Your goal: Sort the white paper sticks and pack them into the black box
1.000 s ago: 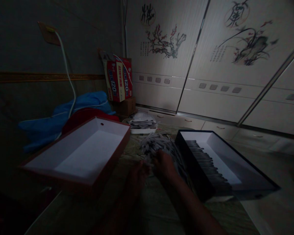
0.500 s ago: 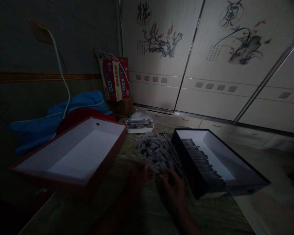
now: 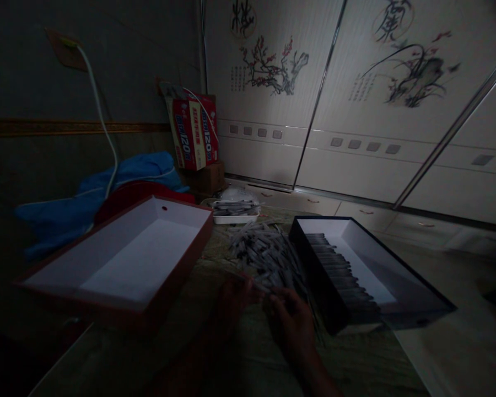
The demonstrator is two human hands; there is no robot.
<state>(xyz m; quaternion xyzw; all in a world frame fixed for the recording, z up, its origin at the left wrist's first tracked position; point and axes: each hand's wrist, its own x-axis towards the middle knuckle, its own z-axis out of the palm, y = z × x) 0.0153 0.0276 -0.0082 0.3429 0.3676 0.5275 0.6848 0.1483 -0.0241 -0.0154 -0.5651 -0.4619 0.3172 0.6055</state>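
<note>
In the dim head view, a thin greyish pen (image 3: 259,286) spans the gap between my two hands, over the table's near middle. Its left end is pinched by the closed fingers of my left hand (image 3: 232,300). My right hand (image 3: 292,317) closes thumb and fingertips on the other end. Just beyond lies a loose pile of pale pens or pen barrels (image 3: 267,251). To the right, a dark-rimmed box (image 3: 320,284) holds a neat row of dark-looking pens (image 3: 341,273) along its left side. Fine detail of the held pen is lost in shadow.
A red box (image 3: 179,262) with a white inside stands at the left, nothing seen in it. Behind the pile sits a white tray (image 3: 235,219) of more pens. Blue cloth (image 3: 128,171) and red cartons (image 3: 194,132) are at the back left, by a wardrobe (image 3: 264,160).
Both hands stay in nearly the same place. The pen between them shows slightly more clearly, and the right fingers have shifted a little. The boxes and the pile are unchanged.
</note>
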